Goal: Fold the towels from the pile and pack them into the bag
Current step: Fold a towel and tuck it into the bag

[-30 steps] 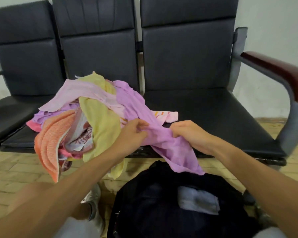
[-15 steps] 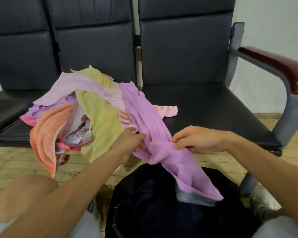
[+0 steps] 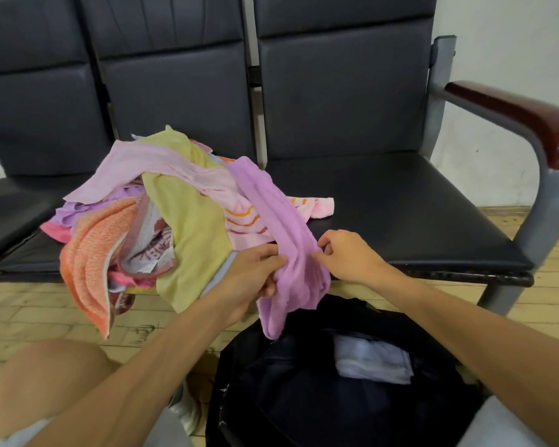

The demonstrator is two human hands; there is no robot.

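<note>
The bench (image 3: 400, 214) of dark padded seats fills the upper view, much as half a second ago, with its red-brown armrest (image 3: 517, 114) at the right. On the wooden floor (image 3: 39, 314) below the seat edge the dark bag (image 3: 255, 398) stands open between the person's legs. A folded white cloth (image 3: 371, 362) lies inside it. That cloth is now fully uncovered, whereas before the purple towel's tail draped over it.

The pile (image 3: 181, 221) of towels sits on the middle seat, spilling over its front edge. It is barely changed, with yellow, pink and orange pieces hanging towards the floor.

The purple towel (image 3: 271, 208) still runs from the top of the pile down to the hands, but it is now gathered into a shorter, thicker bunch. Its loose end hangs just above the bag's near-left rim instead of trailing far to the right.

The left hand (image 3: 252, 279) grips the bunched towel, with its fingers curled round it at the seat edge. The right hand (image 3: 346, 256) has moved closer to the left and pinches the towel's right edge between thumb and forefinger, the other fingers loosely bent.
</note>
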